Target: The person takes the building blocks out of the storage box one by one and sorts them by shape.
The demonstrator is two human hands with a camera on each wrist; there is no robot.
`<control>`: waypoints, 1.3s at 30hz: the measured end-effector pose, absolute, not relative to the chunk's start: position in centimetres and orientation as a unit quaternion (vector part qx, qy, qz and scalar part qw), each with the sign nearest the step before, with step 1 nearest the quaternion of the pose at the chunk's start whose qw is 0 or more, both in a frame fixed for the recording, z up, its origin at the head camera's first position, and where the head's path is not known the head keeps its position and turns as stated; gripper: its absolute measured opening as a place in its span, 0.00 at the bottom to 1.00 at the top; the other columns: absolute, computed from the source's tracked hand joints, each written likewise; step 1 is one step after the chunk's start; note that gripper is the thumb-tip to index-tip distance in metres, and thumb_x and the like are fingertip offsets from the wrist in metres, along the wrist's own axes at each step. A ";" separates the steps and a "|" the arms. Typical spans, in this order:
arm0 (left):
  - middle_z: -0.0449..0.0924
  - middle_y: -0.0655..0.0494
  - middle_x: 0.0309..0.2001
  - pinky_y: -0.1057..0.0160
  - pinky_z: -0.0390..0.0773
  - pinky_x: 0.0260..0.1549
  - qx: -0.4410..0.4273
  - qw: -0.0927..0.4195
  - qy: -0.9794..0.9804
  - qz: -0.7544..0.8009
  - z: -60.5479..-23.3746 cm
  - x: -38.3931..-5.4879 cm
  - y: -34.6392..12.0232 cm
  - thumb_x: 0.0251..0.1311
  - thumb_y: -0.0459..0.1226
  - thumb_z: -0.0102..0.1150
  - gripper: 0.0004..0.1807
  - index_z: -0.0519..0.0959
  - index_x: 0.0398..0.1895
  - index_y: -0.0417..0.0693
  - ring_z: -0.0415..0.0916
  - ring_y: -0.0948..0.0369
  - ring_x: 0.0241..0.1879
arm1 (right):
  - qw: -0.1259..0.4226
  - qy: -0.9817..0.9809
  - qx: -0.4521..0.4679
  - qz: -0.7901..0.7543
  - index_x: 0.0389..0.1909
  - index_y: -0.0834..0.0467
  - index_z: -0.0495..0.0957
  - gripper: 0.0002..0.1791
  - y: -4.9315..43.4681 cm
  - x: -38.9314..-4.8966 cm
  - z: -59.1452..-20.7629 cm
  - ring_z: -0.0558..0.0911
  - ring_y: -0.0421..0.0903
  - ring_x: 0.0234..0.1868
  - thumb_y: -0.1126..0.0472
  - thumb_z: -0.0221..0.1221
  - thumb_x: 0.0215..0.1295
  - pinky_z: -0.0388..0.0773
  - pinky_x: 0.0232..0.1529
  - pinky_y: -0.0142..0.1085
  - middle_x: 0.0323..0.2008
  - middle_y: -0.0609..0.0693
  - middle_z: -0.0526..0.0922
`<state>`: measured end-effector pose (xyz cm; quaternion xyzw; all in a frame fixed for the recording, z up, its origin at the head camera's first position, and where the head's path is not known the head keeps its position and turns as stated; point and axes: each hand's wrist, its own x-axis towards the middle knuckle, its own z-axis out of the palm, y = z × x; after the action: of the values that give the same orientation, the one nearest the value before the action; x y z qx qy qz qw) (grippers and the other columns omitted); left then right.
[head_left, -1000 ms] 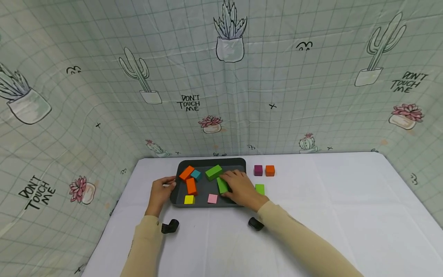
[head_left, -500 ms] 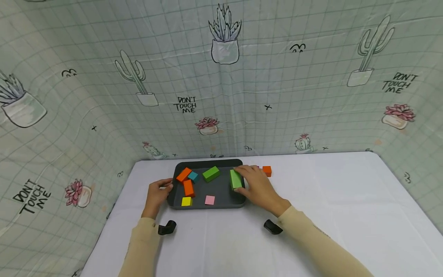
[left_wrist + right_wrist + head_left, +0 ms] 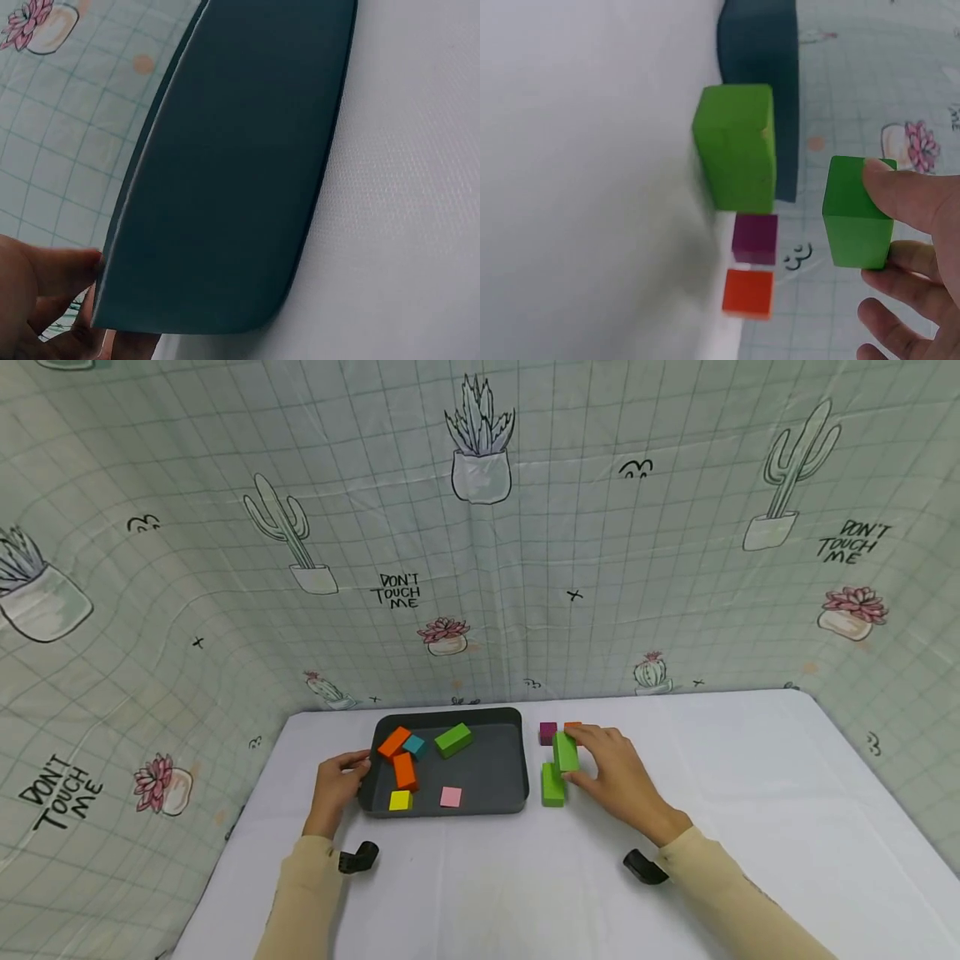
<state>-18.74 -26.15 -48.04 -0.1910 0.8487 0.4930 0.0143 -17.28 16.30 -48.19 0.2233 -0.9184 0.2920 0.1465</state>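
My right hand [image 3: 618, 777] pinches a green block [image 3: 855, 214] between thumb and fingers, raised over the table to the right of the tray. In the head view this block overlaps a second green block [image 3: 552, 787] that lies on the cloth. A purple cube [image 3: 548, 732] and an orange cube [image 3: 748, 293] sit just behind. My left hand [image 3: 333, 783] holds the left rim of the dark grey tray [image 3: 217, 180], its thumb and fingers on either side of the edge in the left wrist view.
Inside the tray lie another green block [image 3: 453, 740], a blue cube [image 3: 414, 744], two orange blocks [image 3: 405, 772], a yellow cube [image 3: 401, 800] and a pink block [image 3: 451, 797]. A white cloth [image 3: 495, 893] covers the table. A patterned curtain [image 3: 570, 527] hangs behind it.
My right hand has lifted the green block from the tray and carried it right, past the tray's edge. My left hand has stayed at the tray's left rim.
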 end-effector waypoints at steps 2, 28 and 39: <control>0.77 0.34 0.57 0.67 0.73 0.38 -0.193 0.013 0.848 0.493 -48.1 -18.7 -26.1 0.77 0.31 0.54 0.19 0.79 0.66 0.32 0.71 0.48 0.50 | 0.143 -0.922 0.216 0.288 0.67 0.64 0.78 0.38 16.9 -17.0 -48.5 0.78 0.63 0.58 0.61 0.79 0.56 0.73 0.58 0.58 0.63 0.61 0.82; 0.77 0.34 0.56 0.68 0.73 0.37 -0.188 0.002 0.848 0.496 -48.4 -18.8 -26.3 0.77 0.32 0.56 0.19 0.80 0.65 0.33 0.72 0.49 0.49 | 0.105 -0.940 0.218 0.241 0.63 0.66 0.80 0.35 18.9 -16.1 -51.3 0.79 0.61 0.56 0.58 0.79 0.56 0.75 0.55 0.57 0.59 0.59 0.84; 0.78 0.35 0.54 0.68 0.73 0.36 -0.187 -0.001 0.845 0.501 -48.6 -18.9 -26.3 0.76 0.31 0.57 0.18 0.80 0.64 0.32 0.71 0.50 0.47 | 0.084 -0.946 0.210 0.234 0.63 0.66 0.80 0.34 18.5 -16.1 -51.3 0.78 0.60 0.57 0.58 0.79 0.57 0.75 0.57 0.57 0.59 0.59 0.83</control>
<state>-18.88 -26.32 -48.57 -0.1874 0.8447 0.5014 -0.0008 -16.05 18.52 -51.35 0.2095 -0.9458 0.2336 0.0837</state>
